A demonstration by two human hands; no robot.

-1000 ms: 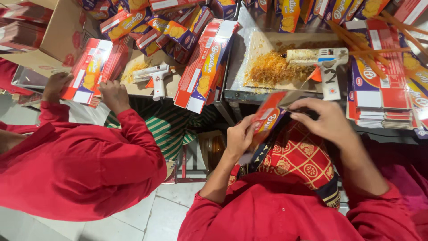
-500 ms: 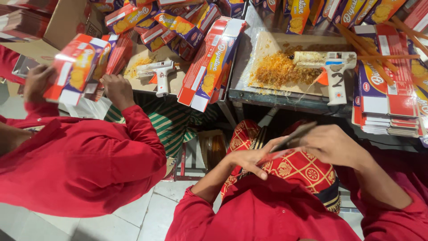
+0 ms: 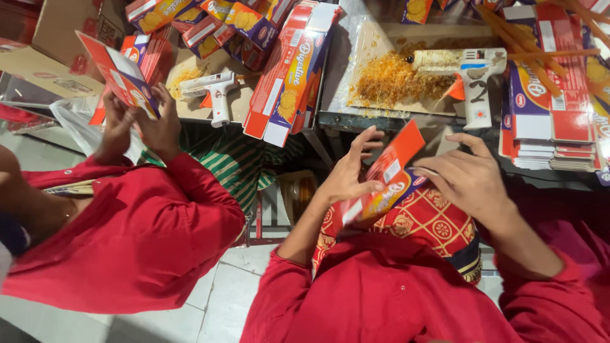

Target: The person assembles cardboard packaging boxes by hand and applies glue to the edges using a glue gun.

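Note:
A flat red and orange carton blank (image 3: 381, 178) lies tilted over my lap. My left hand (image 3: 348, 171) grips its left side with the fingers spread along the card. On the carton's right edge rests my right hand (image 3: 467, 178), thumb and fingers pinching it. A white glue gun (image 3: 473, 73) stands on the tray (image 3: 337, 117) just beyond my hands, beside a heap of orange glue strands (image 3: 387, 79).
A co-worker in a red sleeve (image 3: 146, 235) on my left holds another carton (image 3: 121, 73) in both hands. A second white glue gun (image 3: 216, 92) lies before them. Folded cartons (image 3: 286, 70) lean in the middle; flat blanks (image 3: 546, 108) are stacked at right.
My hands have dropped and then lifted again with a carton blank, now held opened out over my lap. The co-worker has raised and turned their carton.

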